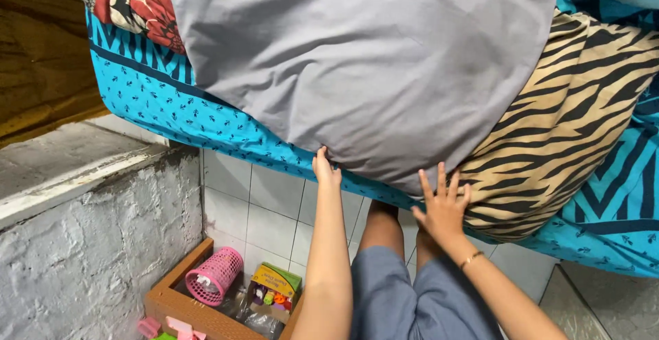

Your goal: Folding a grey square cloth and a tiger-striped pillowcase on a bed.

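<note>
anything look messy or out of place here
Mostly tidy. The pink basket lies tipped on its side in the wooden tray on the floor. The grey pillow, touched by the left hand and right hand, overhangs the bed edge.

Lower left: wooden tray [167,299] holding pink mesh basket [215,275] and colourful box [275,286]; white tiled floor [271,209]; rough plastered ledge [89,244]; floral cloth [137,0] upper left.
</note>
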